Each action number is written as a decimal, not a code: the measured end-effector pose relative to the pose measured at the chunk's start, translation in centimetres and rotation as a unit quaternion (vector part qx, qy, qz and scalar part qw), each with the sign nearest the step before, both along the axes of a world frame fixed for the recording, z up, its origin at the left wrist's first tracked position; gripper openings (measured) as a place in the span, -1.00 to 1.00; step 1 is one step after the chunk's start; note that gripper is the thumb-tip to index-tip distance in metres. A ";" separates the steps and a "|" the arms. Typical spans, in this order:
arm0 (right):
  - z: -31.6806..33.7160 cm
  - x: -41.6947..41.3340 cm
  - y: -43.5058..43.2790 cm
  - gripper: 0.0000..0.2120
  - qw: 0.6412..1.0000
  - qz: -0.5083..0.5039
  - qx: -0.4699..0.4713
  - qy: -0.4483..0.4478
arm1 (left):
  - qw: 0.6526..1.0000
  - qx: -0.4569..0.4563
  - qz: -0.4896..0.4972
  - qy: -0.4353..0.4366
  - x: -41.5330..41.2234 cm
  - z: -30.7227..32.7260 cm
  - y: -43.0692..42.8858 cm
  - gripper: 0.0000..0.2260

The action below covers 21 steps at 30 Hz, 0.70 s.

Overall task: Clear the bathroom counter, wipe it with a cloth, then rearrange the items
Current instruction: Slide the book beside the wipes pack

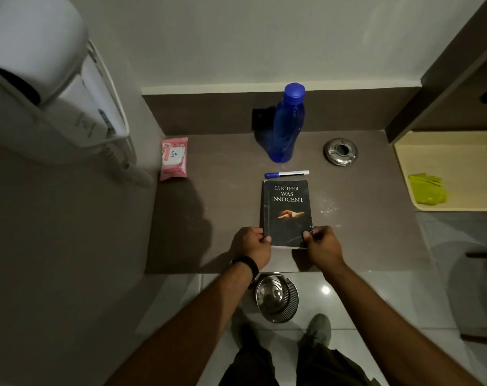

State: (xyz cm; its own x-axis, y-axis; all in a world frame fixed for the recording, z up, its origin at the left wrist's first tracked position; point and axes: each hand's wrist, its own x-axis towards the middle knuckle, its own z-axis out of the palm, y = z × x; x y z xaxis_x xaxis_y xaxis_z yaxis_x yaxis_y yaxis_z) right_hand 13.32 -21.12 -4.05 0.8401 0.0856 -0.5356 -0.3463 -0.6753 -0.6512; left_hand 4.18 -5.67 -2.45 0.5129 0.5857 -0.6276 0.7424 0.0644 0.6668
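Observation:
A black paperback book lies flat on the brown counter. My left hand pinches its near left corner and my right hand pinches its near right corner. Just beyond the book lies a blue-capped pen. A tall blue bottle stands upright behind the pen. A pink wipes packet rests at the counter's left edge. A steel ashtray sits at the back right. A green cloth lies crumpled on a pale shelf to the right.
A white wall-mounted hair dryer hangs at the upper left with its cord trailing down. A steel bin stands on the tiled floor just under the counter's front edge, beside my feet. A dark cabinet edge rises at the right.

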 end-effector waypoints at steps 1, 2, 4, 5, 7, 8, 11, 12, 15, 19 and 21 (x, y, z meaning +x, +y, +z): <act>0.3 -0.5 0.3 -0.83 1.000 -0.002 0.019 0.003 | 1.000 -0.021 0.019 -0.008 -0.5 0.0 0.6 -0.72; 0.7 -1.0 0.7 -0.83 0.999 -0.004 0.036 0.003 | 0.999 -0.038 0.034 -0.015 -1.1 0.0 1.2 -0.72; 1.5 -1.8 2.1 -0.84 0.998 -0.006 0.067 -0.007 | 0.996 -0.056 0.063 -0.026 -2.2 0.1 2.6 -0.70; 1.9 -2.1 3.0 -0.84 0.997 -0.007 0.080 -0.017 | 0.995 -0.058 0.076 -0.034 -2.6 0.3 3.5 -0.70; 2.5 -2.4 5.3 -0.83 0.994 -0.004 0.102 -0.036 | 0.995 -0.036 0.083 -0.050 -3.1 0.6 5.6 -0.69; 2.8 -2.2 6.7 -0.84 0.993 0.002 0.113 -0.042 | 0.995 -0.012 0.082 -0.057 -3.1 0.9 6.9 -0.70; 3.1 -0.9 11.8 -0.87 0.989 0.040 0.136 -0.030 | 0.992 0.058 0.088 -0.071 -1.9 1.4 11.4 -0.71; 3.0 -0.2 13.6 -0.86 0.989 0.055 0.138 -0.017 | 0.992 0.079 0.080 -0.059 -1.3 1.6 12.9 -0.70; 2.3 2.1 18.9 -0.86 0.988 0.095 0.115 0.038 | 0.989 0.139 0.053 -0.022 0.6 1.8 17.4 -0.70; 0.6 4.6 23.6 -0.78 0.985 0.143 0.081 0.050 | 0.982 0.185 0.036 0.017 3.0 1.3 21.3 -0.76; 0.1 5.5 25.1 -0.72 0.984 0.162 0.065 0.028 | 0.980 0.191 0.053 0.015 3.6 1.0 22.1 -0.81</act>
State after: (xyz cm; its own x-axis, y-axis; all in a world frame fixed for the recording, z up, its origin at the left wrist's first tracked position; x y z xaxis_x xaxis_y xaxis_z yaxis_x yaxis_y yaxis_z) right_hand 18.84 4.02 -3.91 0.7266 0.4144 -0.5480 -0.1651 -0.6690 -0.7247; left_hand 7.79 16.41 -1.43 0.4213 0.8296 -0.3664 0.7645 -0.1074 0.6357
